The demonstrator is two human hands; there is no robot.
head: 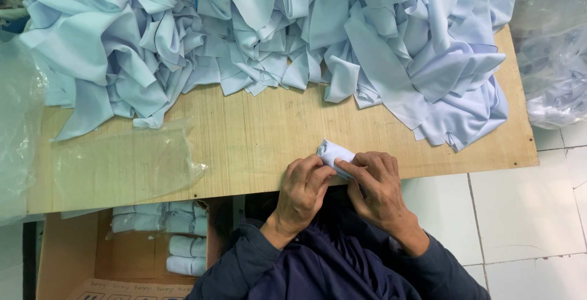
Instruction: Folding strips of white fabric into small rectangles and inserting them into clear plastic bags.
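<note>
**Inspector:** State of the hands, please.

**Assistant:** Both work at the near edge of the worktop point(257, 147). The left hand point(304, 187) and the right hand point(378, 187) are each closed around one tightly rolled pale blue cloth point(333, 152), fingertips pinching it from either side. One end of the roll pokes out beyond the fingers; it rests on the wood, just inside the edge.

**Inspector:** Risks?

**Assistant:** In my judgement, three. The roll sits close to the worktop's edge, so a slackened pinch could let it spring open or slide off toward the person's lap. The heap of loose cloth point(263, 31) covers the far half of the worktop and hangs over the right corner; a tug on one piece could drag others down onto the tiled floor point(526, 214). The clear plastic bag point(125, 165) lies flat and unweighted, so a sweep of a sleeve could easily shift it.

**Inspector:** Counts.

**Assistant:** Two hands, one roll held. One empty clear bag on the worktop. One cardboard box point(79, 257) below the left side, holding bagged rolls point(177, 233); I see about six, though some overlap and more may be hidden. The loose pieces in the heap are too tangled to count. Bulk plastic bags of more cloth point(550, 61) stand at right; their number cannot be told.
</note>
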